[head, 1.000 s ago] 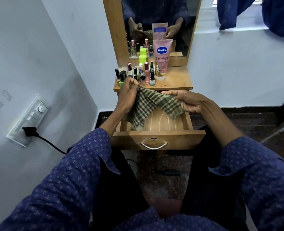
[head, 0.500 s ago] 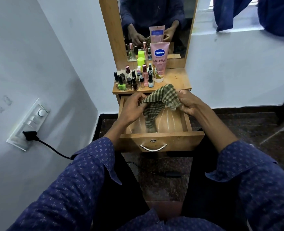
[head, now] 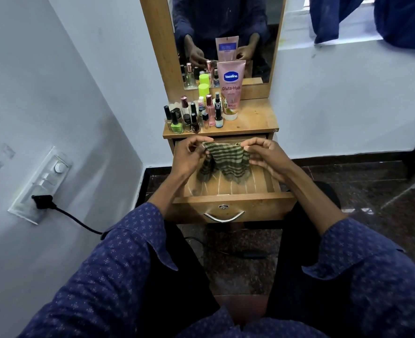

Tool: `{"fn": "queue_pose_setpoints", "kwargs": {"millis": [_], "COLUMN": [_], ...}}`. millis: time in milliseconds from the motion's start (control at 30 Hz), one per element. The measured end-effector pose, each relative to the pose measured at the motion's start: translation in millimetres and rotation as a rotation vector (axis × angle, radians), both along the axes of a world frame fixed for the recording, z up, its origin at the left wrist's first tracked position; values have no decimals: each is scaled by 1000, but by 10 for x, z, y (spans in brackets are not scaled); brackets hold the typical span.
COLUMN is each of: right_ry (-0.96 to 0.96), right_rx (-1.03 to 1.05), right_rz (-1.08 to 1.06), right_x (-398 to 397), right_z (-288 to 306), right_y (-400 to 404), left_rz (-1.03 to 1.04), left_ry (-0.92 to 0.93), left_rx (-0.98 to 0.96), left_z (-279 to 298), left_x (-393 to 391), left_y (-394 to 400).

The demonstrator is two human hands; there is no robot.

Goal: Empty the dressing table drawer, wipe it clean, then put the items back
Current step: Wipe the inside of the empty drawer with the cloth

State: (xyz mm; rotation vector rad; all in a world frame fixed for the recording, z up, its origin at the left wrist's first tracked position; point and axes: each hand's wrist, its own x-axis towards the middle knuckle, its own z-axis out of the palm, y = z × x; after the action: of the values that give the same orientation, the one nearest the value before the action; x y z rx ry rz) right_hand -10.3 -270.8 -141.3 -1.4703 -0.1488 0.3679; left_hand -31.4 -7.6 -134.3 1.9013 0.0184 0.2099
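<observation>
Closest to the camera are two blue dotted sleeves (head: 118, 264), one at 7 o'clock and one at 4 o'clock. Past them the wooden drawer (head: 228, 203) is pulled out, with a curved metal handle (head: 224, 217) on its front. No bottles lie on the drawer floor that shows. Above the drawer, the left hand (head: 189, 158) pinches one top corner of a green checked cloth (head: 222, 161), and the right hand (head: 266, 157) pinches the other corner. The cloth hangs down between them, with its low edge near the drawer floor. Farther off, toward 12 o'clock, the table top (head: 255, 123) holds little nail polish bottles (head: 188, 118) and a tall pink Vaseline tube (head: 230, 90). A mirror (head: 226, 25) stands behind them.
</observation>
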Motion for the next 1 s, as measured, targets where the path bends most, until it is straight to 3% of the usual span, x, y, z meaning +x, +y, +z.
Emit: {"fn": "queue_pose_setpoints", "kwargs": {"millis": [167,400,533,633,800,1000], "right_ry": [-12,239,22,-138,-304,-651], "right_rx": [-28,-65,-208,-300,-407,-687], "right_rz": [28,133,271,251,118,-96], "right_x": [-29,27,17,-16,-27,-94], "right_z": [-28,-55,-35,-31,61,152], "right_y": [46,178,208,247,264,304], "left_rz": [43,-93,-188,-165,-41,41], "left_ry": [104,188,178,140,-97,-184], "left_rx": [-270,-352,-350,-194,219,296], "left_z": [72,165,260,293,177,153], "left_x": [-27,-64,-48,16,23,-55], "left_y": [-90,-177,-160,-141,-12,-76]}}
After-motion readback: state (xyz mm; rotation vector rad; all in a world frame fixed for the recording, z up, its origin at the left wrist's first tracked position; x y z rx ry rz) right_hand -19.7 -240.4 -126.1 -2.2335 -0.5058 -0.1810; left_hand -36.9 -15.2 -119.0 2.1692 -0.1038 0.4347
